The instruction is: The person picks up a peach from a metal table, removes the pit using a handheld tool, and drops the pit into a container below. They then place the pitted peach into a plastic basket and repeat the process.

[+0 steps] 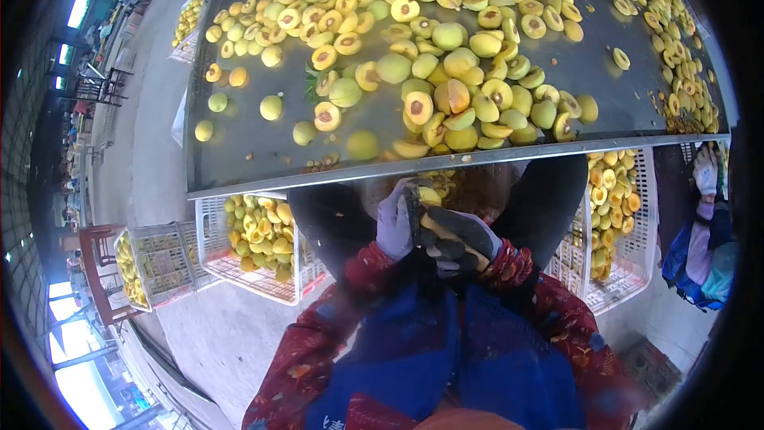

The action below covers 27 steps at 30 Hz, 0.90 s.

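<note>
Below the grey metal table (247, 115) | lilac-gloved left hand (397, 219) curling beside a yellow fruit piece (430, 196), grip unclear | grey-gloved right hand (461, 240) clenching a long tan handle (452, 237)

Left hand (395, 220) beside curled right hand (463, 242)

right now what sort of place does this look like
Probably a fruit-processing workshop: a long grey metal table carries heaps of halved yellow-green fruit, and white slatted plastic crates full of fruit stand beside it.
</note>
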### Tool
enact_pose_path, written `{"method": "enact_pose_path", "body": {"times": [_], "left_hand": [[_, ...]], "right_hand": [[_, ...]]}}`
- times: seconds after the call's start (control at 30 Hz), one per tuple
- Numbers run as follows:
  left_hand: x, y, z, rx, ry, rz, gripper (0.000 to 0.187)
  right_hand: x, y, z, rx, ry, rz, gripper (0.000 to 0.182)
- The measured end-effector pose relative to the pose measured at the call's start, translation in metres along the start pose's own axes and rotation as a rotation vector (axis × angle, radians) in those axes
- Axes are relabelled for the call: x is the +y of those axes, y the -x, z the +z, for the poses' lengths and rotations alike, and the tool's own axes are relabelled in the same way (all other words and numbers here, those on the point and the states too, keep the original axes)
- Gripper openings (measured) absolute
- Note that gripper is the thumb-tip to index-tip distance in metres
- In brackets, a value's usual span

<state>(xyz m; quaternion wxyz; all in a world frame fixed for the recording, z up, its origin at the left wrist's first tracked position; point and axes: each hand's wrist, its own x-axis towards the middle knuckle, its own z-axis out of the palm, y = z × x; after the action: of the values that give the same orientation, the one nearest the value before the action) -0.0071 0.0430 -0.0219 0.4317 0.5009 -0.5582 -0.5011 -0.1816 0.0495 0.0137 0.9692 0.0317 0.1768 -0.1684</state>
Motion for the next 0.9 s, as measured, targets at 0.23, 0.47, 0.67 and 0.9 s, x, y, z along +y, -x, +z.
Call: {"method": "enact_pose_path", "body": {"times": [0.23,0.47,0.67,0.9], "left_hand": [[0.017,0.002,0.006,0.144,0.418,-0.219,0.048],[0.045,0.036,-0.143,0.629,-1.120,-0.569,0.053],[0.056,-0.039,-0.107,0.404,-1.277,-0.205,0.055],[0.017,-0.122,-0.081,-0.117,-1.203,-0.312,0.062]], "right_hand": [[0.004,-0.021,-0.025,-0.486,-0.303,0.116,0.030],[-0.013,0.007,0.004,0.334,0.188,-0.297,0.038],[-0.003,0.011,-0.027,0.328,0.128,-0.214,0.028],[0.007,0.024,-0.013,0.528,0.437,-0.283,0.035]]}}
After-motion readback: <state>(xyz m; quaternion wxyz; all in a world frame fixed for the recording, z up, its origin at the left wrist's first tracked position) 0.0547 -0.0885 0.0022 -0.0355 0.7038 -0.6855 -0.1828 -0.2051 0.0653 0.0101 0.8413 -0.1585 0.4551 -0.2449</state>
